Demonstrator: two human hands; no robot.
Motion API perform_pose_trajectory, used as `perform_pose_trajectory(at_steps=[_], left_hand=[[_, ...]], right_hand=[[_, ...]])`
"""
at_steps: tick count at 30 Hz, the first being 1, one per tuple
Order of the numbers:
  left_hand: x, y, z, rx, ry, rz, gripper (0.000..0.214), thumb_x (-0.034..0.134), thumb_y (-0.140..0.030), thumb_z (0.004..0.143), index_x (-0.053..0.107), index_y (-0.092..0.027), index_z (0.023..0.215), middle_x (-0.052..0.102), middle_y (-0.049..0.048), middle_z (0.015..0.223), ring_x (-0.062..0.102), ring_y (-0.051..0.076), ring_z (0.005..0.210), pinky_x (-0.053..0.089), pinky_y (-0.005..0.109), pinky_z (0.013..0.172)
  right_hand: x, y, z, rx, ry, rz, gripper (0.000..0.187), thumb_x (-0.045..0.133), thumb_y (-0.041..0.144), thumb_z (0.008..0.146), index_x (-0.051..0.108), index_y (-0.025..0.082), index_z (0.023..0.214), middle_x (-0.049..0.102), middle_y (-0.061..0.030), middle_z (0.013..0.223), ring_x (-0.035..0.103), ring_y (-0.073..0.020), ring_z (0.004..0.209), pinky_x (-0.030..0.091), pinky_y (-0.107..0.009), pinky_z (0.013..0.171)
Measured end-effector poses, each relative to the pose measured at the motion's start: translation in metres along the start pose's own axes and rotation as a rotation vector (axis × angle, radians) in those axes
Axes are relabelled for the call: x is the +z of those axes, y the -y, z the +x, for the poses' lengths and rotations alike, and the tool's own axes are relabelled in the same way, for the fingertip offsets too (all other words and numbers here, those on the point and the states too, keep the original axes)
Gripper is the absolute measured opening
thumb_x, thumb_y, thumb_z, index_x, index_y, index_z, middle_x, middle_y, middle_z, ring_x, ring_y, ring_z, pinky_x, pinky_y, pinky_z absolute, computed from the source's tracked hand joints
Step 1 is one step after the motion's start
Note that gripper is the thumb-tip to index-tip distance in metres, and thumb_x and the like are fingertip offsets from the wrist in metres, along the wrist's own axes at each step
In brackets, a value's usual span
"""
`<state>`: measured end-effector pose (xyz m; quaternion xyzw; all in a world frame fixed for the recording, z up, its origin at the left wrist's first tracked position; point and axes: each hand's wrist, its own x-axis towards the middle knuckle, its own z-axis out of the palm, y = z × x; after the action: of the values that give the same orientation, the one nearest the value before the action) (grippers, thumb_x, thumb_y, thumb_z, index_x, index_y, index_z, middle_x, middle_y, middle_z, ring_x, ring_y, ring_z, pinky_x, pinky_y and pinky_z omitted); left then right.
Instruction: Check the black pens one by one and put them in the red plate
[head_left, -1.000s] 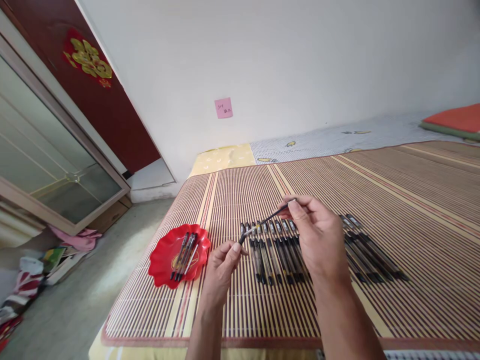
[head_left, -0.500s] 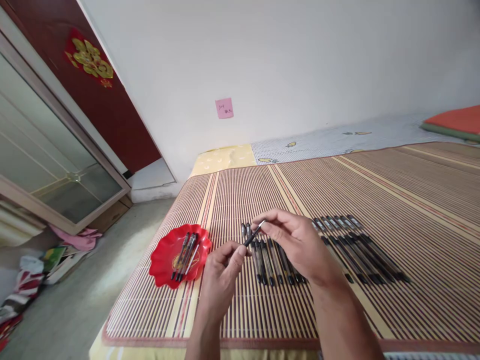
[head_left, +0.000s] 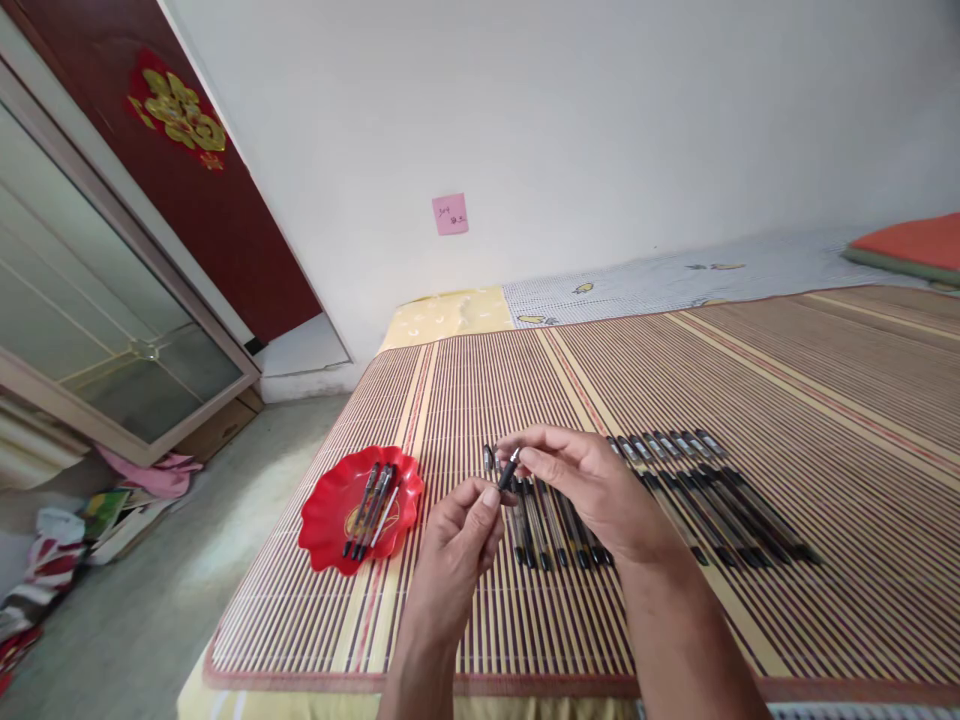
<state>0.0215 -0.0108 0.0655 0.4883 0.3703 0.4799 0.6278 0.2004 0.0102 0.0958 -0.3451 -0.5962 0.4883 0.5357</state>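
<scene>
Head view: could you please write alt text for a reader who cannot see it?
The left hand and right hand pinch one black pen together over a striped mat. A row of pens lies beneath them; a red dish at left holds a few more.

Black pen [head_left: 509, 469] held in the grip, red plate [head_left: 321, 522] left of it, brown-and-yellow striped mat [head_left: 750, 370] underneath

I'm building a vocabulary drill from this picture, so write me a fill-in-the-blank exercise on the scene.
The colour of the scalloped plate is ____.
The left hand and right hand pinch ____ pen between them.
The sticky note on the wall is ____.
Missing words: red; one; pink.
</scene>
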Motion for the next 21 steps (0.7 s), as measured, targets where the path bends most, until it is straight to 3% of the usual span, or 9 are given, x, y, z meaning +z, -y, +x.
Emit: perform_pose_trajectory(at_steps=[7, 11, 14, 18, 21], left_hand=[[0.006, -0.002, -0.001, -0.001, 0.035, -0.013, 0.039, 0.072, -0.054, 0.091, 0.066, -0.016, 0.086, 0.034, -0.0085, 0.057, 0.023, 0.006, 0.05, 0.017, 0.02, 0.047], [0.007, 0.0, -0.001, -0.016, 0.021, -0.019, 0.038, 0.071, -0.053, 0.093, 0.066, -0.016, 0.088, 0.037, -0.0078, 0.059, 0.025, 0.006, 0.051, 0.018, 0.02, 0.047], [0.008, 0.002, -0.001, -0.014, 0.013, -0.046, 0.037, 0.071, -0.052, 0.093, 0.066, -0.016, 0.088, 0.038, -0.0076, 0.059, 0.025, 0.006, 0.051, 0.017, 0.02, 0.047], [0.012, 0.003, 0.0, -0.019, 0.0, -0.061, 0.038, 0.073, -0.053, 0.091, 0.065, -0.015, 0.088, 0.037, -0.0078, 0.059, 0.024, 0.006, 0.051, 0.017, 0.02, 0.046], [0.014, 0.003, 0.0, -0.028, 0.006, -0.046, 0.041, 0.074, -0.055, 0.089, 0.065, -0.015, 0.086, 0.038, -0.0076, 0.059, 0.025, 0.005, 0.051, 0.018, 0.019, 0.047]], right_hand=[[0.0, -0.005, 0.002, 0.044, -0.039, 0.023, 0.019, 0.078, 0.041, 0.087, 0.073, 0.023, 0.084, 0.07, -0.0004, 0.083, 0.064, -0.0149, 0.081, 0.052, -0.029, 0.077], [-0.002, -0.008, 0.003, 0.012, -0.047, 0.025, 0.025, 0.066, 0.047, 0.097, 0.077, 0.024, 0.098, 0.074, -0.0043, 0.098, 0.067, -0.0175, 0.095, 0.051, -0.032, 0.088], [-0.003, -0.008, 0.002, 0.0, -0.006, 0.058, 0.021, 0.064, 0.041, 0.099, 0.077, 0.026, 0.107, 0.075, -0.0049, 0.108, 0.068, -0.0183, 0.103, 0.051, -0.033, 0.095], [-0.003, -0.008, 0.003, 0.028, -0.024, 0.069, 0.016, 0.072, 0.039, 0.092, 0.076, 0.023, 0.093, 0.073, -0.0031, 0.093, 0.067, -0.0172, 0.09, 0.053, -0.031, 0.086], [-0.003, -0.01, 0.005, 0.061, -0.072, 0.041, 0.026, 0.077, 0.047, 0.087, 0.072, 0.022, 0.083, 0.069, -0.0019, 0.082, 0.063, -0.0165, 0.08, 0.051, -0.03, 0.076]])
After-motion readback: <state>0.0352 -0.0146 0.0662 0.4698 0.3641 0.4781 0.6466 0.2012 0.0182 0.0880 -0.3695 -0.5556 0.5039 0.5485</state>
